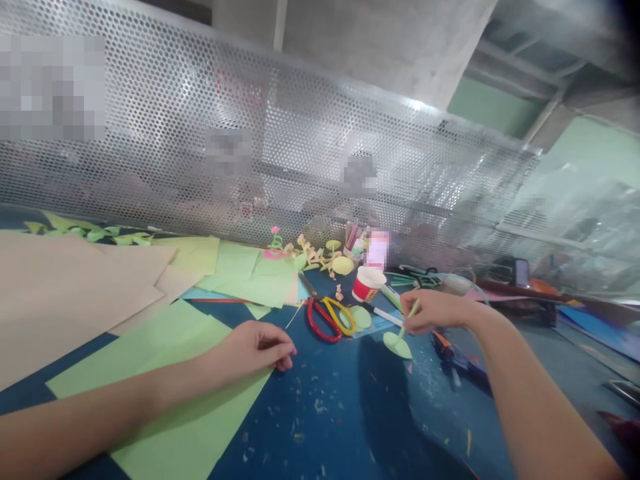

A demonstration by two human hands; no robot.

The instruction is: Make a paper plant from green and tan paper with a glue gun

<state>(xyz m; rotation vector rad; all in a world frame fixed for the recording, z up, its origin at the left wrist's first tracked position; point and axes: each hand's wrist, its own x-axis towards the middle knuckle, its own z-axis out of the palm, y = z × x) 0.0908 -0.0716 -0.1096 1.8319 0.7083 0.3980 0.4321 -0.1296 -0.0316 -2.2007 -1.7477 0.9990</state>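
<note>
My right hand (423, 312) pinches the thin pale green stem of a paper leaf (397, 345). The stem runs up past the fingers and the flat, pointed leaf blade hangs low over the blue table. On the left, my left hand (270, 347) rests with its fingers curled in, over the corner of a large light green sheet (200, 400); no object shows in it. Scissors (333, 319) with one red and one yellow handle loop lie between the hands. Beside them is a round green paper piece (360, 318).
A red and white paper cup (369, 285) stands behind the scissors. Finished-looking paper flowers (310, 253) and green sheets (250, 267) lie along the perforated metal screen (300, 153). Beige sheets (75, 287) cover the left. An orange and blue tool (460, 360) lies right of my right hand.
</note>
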